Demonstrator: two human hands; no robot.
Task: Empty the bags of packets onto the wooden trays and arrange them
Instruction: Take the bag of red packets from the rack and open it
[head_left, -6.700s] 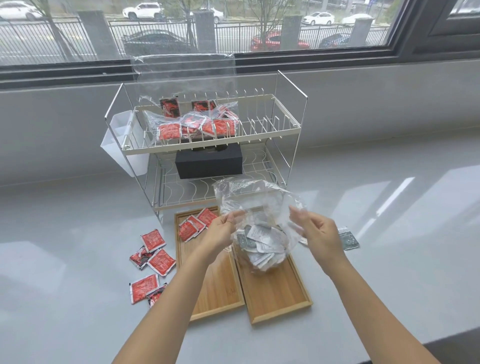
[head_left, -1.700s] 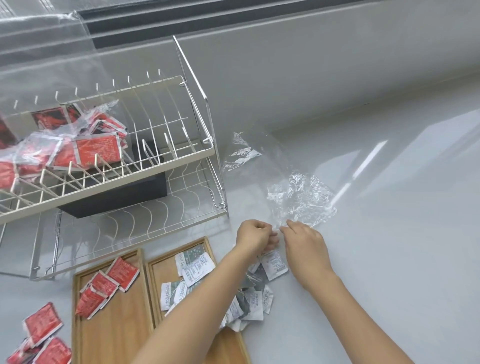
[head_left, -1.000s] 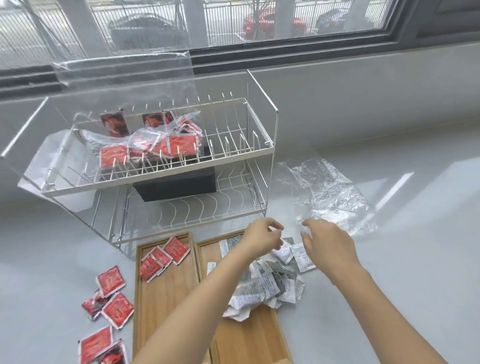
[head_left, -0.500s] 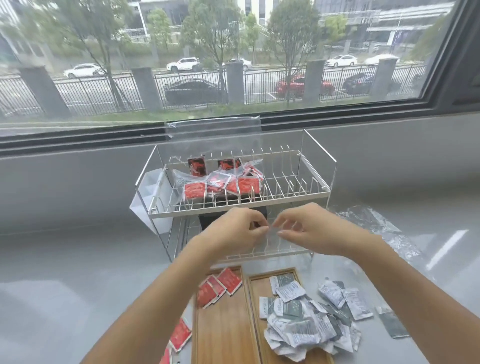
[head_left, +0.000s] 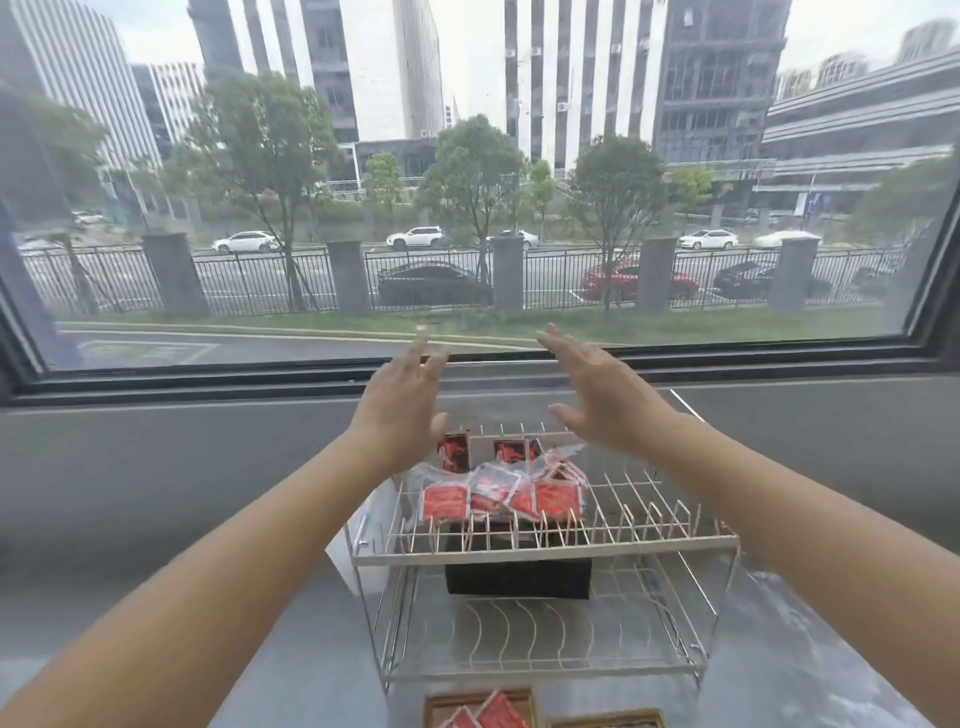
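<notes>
Both hands empty, fingers spread: left hand (head_left: 402, 410) and right hand (head_left: 602, 400) raised over the back edge of the rack's (head_left: 545, 550) top shelf. Bag of red packets (head_left: 501, 493) lies below and nearer the person, long axis left-right along the shelf, roughly midway between hands. Clear, crumpled film; red sachets inside.

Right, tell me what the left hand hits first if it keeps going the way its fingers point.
The left hand, open and empty, points up and away over the wire dish rack, toward the large glass window. Nothing visibly intervenes, though depth is unclear.
</notes>
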